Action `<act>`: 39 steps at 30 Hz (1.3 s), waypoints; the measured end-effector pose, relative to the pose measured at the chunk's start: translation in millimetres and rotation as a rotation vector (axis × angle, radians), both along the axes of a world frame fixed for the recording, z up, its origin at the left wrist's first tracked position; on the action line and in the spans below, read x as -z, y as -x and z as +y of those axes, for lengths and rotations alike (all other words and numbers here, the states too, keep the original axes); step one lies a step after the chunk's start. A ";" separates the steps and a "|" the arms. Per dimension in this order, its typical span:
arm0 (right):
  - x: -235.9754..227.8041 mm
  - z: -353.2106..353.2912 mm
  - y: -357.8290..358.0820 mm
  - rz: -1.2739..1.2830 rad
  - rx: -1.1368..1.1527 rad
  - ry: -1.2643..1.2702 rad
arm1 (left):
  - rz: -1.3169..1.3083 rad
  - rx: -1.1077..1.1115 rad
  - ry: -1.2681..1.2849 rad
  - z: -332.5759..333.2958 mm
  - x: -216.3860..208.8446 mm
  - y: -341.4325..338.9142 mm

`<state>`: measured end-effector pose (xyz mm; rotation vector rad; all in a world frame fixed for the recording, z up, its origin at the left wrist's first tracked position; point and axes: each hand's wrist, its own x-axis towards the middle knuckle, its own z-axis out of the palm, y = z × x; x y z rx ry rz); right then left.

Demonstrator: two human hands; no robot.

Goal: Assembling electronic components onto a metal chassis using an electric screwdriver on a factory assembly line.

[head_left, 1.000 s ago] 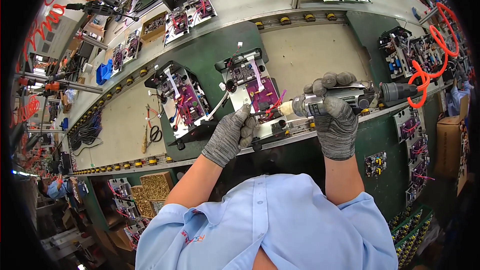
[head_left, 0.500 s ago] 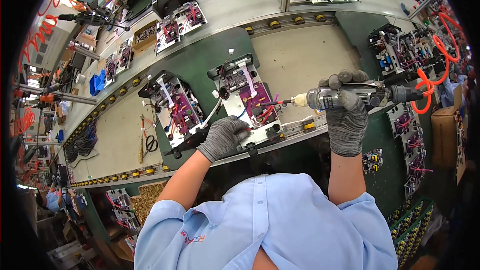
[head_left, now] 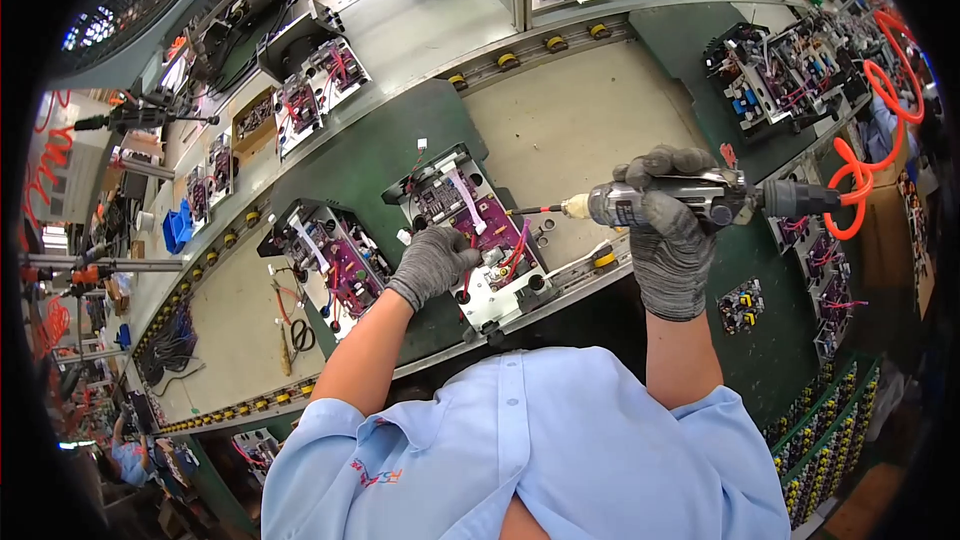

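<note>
My right hand [head_left: 670, 240], in a grey knit glove, is wrapped round a silver air screwdriver [head_left: 620, 204]. Its bit [head_left: 535, 209] points left, with the tip over the right edge of a purple circuit board [head_left: 500, 225]. That board sits in a metal-and-black chassis [head_left: 490, 305] in front of me. At the board's left edge my gloved left hand [head_left: 435, 265] has its fingers curled together beside a red wire [head_left: 468, 275]; what they pinch, if anything, is hidden. A second chassis with a purple board [head_left: 345, 265] lies just left of this hand.
Both chassis rest on a green board [head_left: 350, 165] on a roller track [head_left: 505, 61]. Scissors [head_left: 301, 335] lie at left. A red coiled hose [head_left: 850, 180] runs from the screwdriver's rear. More chassis [head_left: 785, 80] stand at far right, and a blue bin [head_left: 177, 227] at left.
My left hand has moved away from the chassis's near edge, up to the board's left side. The screwdriver tip has shifted farther up along the board. The whole view has also shifted slightly.
</note>
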<state>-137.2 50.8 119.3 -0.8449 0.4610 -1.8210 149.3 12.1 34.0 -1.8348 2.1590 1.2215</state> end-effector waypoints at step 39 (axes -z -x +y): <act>19.9 -72.4 -110.2 0.631 -0.267 -0.157 | -0.276 0.234 0.163 -17.2 1.3 34.2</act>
